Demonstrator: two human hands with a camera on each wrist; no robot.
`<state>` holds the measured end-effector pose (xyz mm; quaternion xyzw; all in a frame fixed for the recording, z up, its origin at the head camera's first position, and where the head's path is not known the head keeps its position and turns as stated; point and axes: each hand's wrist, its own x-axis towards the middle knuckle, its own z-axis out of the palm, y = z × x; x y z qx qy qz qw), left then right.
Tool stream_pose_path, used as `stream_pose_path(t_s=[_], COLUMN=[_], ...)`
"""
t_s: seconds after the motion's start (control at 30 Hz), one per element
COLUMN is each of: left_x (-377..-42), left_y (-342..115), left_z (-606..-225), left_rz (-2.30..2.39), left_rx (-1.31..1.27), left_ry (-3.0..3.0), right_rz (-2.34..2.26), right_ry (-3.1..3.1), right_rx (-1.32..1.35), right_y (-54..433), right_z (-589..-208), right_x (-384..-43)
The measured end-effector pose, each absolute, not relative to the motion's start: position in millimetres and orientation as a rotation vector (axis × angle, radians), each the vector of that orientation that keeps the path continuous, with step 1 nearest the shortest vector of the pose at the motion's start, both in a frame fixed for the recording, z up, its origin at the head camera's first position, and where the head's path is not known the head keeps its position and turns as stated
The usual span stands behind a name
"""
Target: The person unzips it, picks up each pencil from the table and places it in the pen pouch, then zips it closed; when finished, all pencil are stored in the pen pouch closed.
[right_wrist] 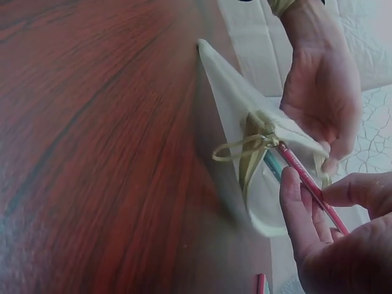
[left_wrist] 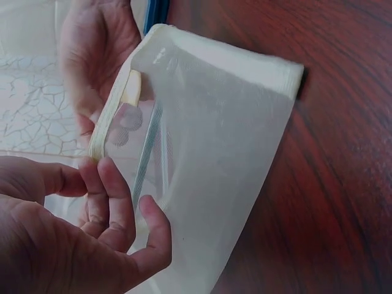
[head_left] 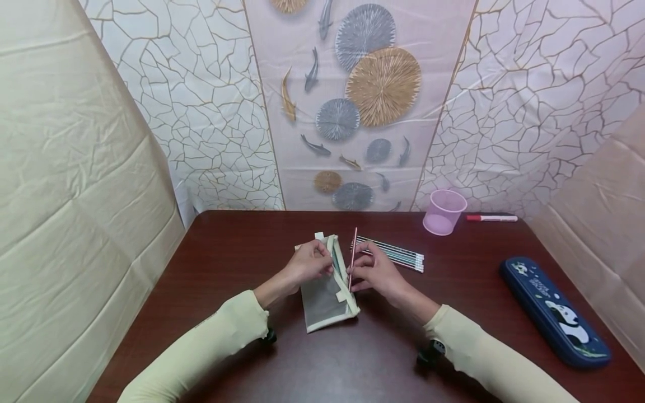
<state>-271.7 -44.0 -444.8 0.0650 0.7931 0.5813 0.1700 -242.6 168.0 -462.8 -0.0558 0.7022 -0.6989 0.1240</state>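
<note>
A white see-through mesh zip pouch (head_left: 322, 305) is held up at an angle above the brown table. My left hand (head_left: 309, 261) pinches the rim of its opening between thumb and fingers. In my right hand (head_left: 379, 275) is a red pencil (right_wrist: 306, 174), gripped between thumb and fingers, one end at the pouch mouth beside the zip pull (right_wrist: 242, 147). Through the mesh in the left wrist view, teal pencils (left_wrist: 147, 150) show inside the pouch. Behind my right hand lies a row of several pencils (head_left: 395, 254) with white ends.
A pink translucent cup (head_left: 444, 212) stands at the back right, with a red-capped white marker (head_left: 491, 218) beside it. The dark blue panda pencil case (head_left: 554, 310) lies along the table's right side. Patterned cloth hangs behind the table.
</note>
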Motion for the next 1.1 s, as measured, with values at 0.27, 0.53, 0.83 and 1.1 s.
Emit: stream_pose_path(t_s=[0.27, 0.53, 0.83, 1.1], left_x=[-272, -270, -269, -267], left_y=[-49, -47, -43, -45], left_z=[-447, -447, -445, -444], left_rz=[1.681, 1.746, 1.815, 1.824], left_rx=[0.204, 0.180, 0.162, 0.154], left_ry=[2.206, 2.168, 2.127, 2.113], right_rz=[-2.048, -2.037, -2.047, -1.959], right_ry=[2.076, 2.064, 2.096, 2.139], right_rx=[-0.197, -0.194, -0.115, -0.117], right_y=[172, 165, 153, 152], right_z=[-460, -457, -460, -463], right_x=[-245, -242, -239, -236])
